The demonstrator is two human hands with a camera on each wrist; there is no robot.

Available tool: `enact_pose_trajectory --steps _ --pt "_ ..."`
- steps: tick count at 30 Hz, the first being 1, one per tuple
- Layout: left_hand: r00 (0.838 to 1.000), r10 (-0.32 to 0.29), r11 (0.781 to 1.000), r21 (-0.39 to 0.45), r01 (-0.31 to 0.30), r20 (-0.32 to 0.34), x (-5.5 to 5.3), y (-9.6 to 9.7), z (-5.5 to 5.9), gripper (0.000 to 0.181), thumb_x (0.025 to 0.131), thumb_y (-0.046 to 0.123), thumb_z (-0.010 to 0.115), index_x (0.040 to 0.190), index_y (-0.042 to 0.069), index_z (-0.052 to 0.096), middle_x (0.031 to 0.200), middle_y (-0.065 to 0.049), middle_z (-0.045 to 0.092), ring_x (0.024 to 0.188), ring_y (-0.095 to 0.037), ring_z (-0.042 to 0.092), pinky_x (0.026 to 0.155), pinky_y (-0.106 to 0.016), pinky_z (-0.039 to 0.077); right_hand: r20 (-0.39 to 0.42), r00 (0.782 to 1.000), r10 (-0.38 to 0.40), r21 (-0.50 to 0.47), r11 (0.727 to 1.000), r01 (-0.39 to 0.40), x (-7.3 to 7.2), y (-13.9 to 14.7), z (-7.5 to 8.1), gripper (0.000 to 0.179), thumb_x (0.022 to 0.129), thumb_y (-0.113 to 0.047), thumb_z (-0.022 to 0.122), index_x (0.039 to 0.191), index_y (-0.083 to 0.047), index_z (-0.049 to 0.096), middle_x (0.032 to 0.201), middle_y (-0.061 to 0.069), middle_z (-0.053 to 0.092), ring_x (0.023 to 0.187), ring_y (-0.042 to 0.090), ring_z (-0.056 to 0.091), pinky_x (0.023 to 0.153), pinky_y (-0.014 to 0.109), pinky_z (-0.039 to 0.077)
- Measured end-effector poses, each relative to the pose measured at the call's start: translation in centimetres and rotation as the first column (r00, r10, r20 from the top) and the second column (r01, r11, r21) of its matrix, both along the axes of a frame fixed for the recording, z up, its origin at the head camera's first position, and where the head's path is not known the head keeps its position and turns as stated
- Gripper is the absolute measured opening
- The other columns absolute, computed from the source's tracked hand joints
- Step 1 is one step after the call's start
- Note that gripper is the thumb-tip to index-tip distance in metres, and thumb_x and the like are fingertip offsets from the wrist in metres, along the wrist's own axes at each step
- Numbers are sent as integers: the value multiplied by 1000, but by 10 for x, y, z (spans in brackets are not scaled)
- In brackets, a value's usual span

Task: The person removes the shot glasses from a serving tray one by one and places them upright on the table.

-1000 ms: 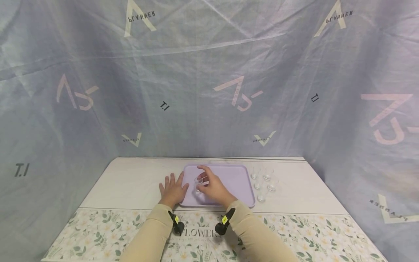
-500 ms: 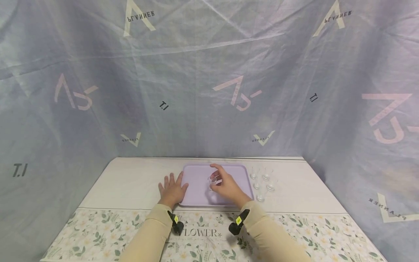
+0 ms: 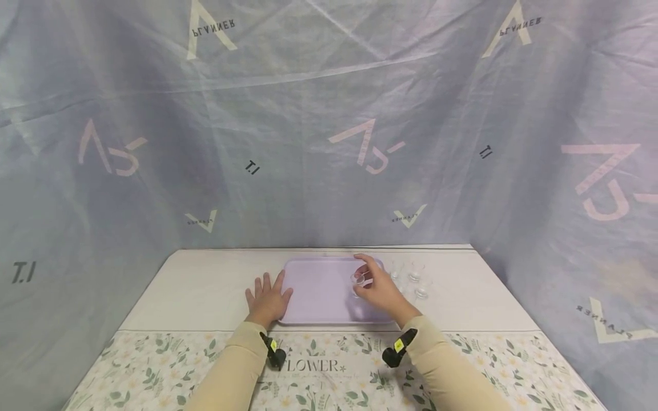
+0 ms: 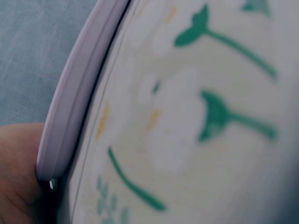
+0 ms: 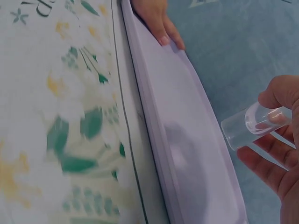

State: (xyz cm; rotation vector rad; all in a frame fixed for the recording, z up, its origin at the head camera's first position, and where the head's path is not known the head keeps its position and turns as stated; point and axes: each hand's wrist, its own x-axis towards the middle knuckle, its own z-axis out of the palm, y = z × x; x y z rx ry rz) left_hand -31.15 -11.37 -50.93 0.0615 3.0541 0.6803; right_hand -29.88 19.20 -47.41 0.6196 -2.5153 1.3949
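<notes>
My right hand [image 3: 381, 290] pinches a small clear shot glass [image 5: 236, 130] between thumb and fingers, over the right part of a lilac tray [image 3: 316, 294]. The glass is raised above the tray, whose floor carries a shadow in the right wrist view. Spread fingers and a thumb at the tray's left edge mark my left hand [image 3: 268, 302], which rests there holding nothing. Only part of that hand shows beside the tray rim [image 4: 70, 105] in the left wrist view. Several clear glasses [image 3: 413, 276] stand just right of the tray, some partly hidden behind my right hand.
The tray lies on a white table surface [image 3: 216, 279] with a floral printed strip [image 3: 169, 365] along its front. Grey-blue cloth [image 3: 288, 188] hangs behind and on both sides. A dark wrist camera [image 3: 396, 355] sits at each cuff.
My right hand has carried the shot glass from the tray's left part across to its right part. My left hand stays at the left edge.
</notes>
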Motion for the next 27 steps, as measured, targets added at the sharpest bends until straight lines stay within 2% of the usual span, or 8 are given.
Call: enact_pose_trajectory --steps 8,14,20,27 --pt "1000 -1 1000 -3 1 0 -1 0 -3 63 107 43 40 162 19 23 166 -28 10 152 -50 4 117 -71 -1 -32 999 -30 47 998 32 8 23 8 78 81 5 74 149 -13 41 105 12 63 95 27 66 77 35 60" --pt "1000 3 1000 -2 -3 1 0 0 -3 62 107 43 39 163 19 23 166 -28 9 152 -50 3 117 -71 -2 -40 999 -27 50 998 29 13 36 14 77 81 6 73 148 -14 41 106 13 63 95 28 65 78 41 60" --pt "1000 -3 1000 -2 3 0 -1 0 -4 63 107 43 40 163 18 23 165 -29 9 151 -52 3 116 -72 -2 -58 997 -55 72 996 59 16 53 18 76 81 6 73 149 -11 41 105 11 63 94 25 65 77 37 60" --pt "1000 0 1000 -7 0 7 -5 0 -8 63 107 43 39 163 18 22 165 -29 9 151 -52 2 115 -72 -3 -66 993 -98 92 990 103 23 73 25 76 82 4 72 149 -14 40 106 11 63 97 28 65 80 48 60"
